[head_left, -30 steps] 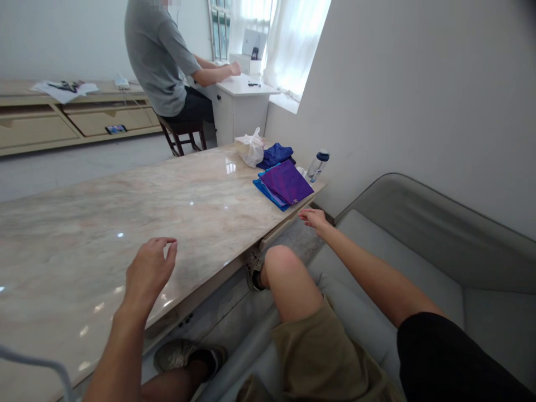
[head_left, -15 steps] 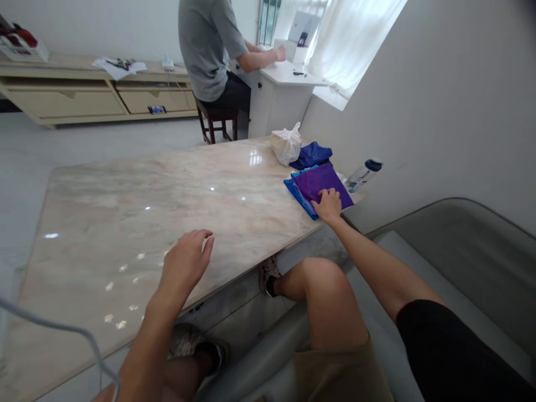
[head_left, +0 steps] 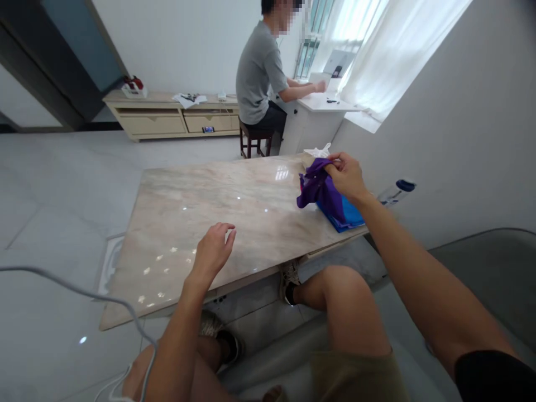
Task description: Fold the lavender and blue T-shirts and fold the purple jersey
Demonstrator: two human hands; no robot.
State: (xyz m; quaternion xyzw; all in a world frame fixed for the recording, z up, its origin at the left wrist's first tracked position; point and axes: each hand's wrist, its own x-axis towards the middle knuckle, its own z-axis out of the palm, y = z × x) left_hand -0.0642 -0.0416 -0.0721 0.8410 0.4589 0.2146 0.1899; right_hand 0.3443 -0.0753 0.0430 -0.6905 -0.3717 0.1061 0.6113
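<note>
My right hand [head_left: 347, 174] pinches a purple cloth [head_left: 324, 192] by its upper edge and holds it raised at the right end of the table. The cloth hangs loosely in folds, a bit of pink showing at its left side. Under it lies a folded blue cloth [head_left: 352, 215], partly covered by the purple one and my forearm. My left hand [head_left: 215, 245] is over the near part of the marble-patterned table [head_left: 201, 195], fingers slightly bent and apart, holding nothing.
Behind my right hand sits a white plastic bag [head_left: 320, 151]. A clear bottle with a dark blue lid [head_left: 397, 192] stands at the right by the wall. A person in grey [head_left: 259, 72] sits at a white desk [head_left: 322, 103]. A grey cable [head_left: 84, 290] crosses at lower left.
My right hand has gone from resting on the flat purple cloth to gripping and lifting it, uncovering blue cloth below. My left hand keeps its pose. The view has shifted.
</note>
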